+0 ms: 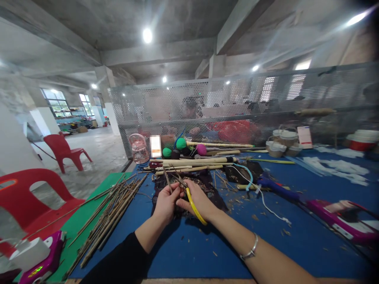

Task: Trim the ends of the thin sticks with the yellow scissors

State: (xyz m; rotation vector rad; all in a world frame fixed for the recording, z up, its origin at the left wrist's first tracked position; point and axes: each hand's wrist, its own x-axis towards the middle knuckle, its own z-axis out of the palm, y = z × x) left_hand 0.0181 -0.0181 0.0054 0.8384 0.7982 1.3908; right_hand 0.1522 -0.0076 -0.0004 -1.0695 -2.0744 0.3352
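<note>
My left hand [166, 201] is closed around a short brown twig [167, 179], which points up and away from me. In my right hand [197, 197] is a pair of pliers or cutters with yellow handles [194, 207]; their metal jaws are close to the twig and the left fingertips. Whether the jaws touch the twig I cannot tell. Both hands are close together over a dark cloth [219, 197] strewn with wood scraps. To the left lies a bundle of long thin sticks [111, 217].
Behind the cloth lie pale peeled rods [195, 161], green yarn balls [181, 143] and a pink bottle [139, 148]. A blue-handled glue gun [278, 189] and its white cord are on the right, near a purple device [337, 217]. A perforated metal screen [166, 98] stands at the back.
</note>
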